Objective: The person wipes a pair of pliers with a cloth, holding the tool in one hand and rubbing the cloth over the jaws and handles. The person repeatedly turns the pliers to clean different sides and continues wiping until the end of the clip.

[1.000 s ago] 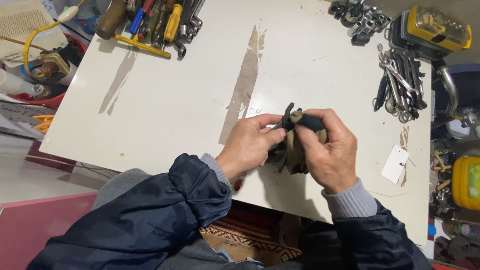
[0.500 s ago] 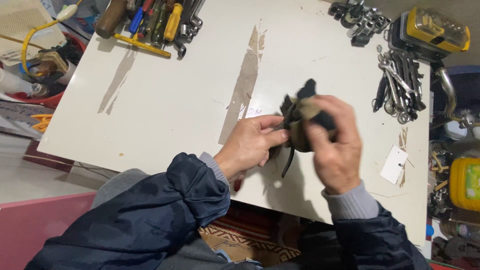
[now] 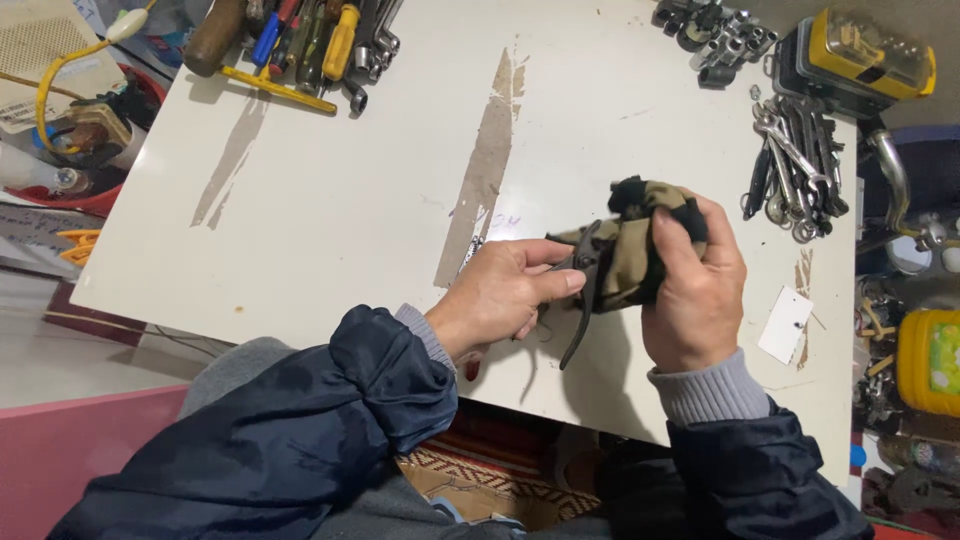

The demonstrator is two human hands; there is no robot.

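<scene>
Over the white table [image 3: 350, 200], my left hand [image 3: 500, 295] grips a dark metal hand tool [image 3: 583, 300] whose thin black handle hangs down toward the table's near edge. My right hand [image 3: 695, 290] is closed around a crumpled tan and black cloth [image 3: 630, 245] pressed against the tool's upper part. The cloth covers most of the tool's head, so its shape is hidden. Both hands meet just right of the table's middle, near the front edge.
Screwdrivers and wrenches [image 3: 300, 40] lie at the back left. Sockets [image 3: 715, 35] and a row of spanners [image 3: 795, 165] sit at the back right, beside a yellow case [image 3: 870, 55]. A white paper tag [image 3: 785, 325] lies right of my hand. Clutter surrounds the table.
My right hand has lifted and shifted right with the cloth, moving it along the tool. The tool's black handle now hangs free below my left hand.
</scene>
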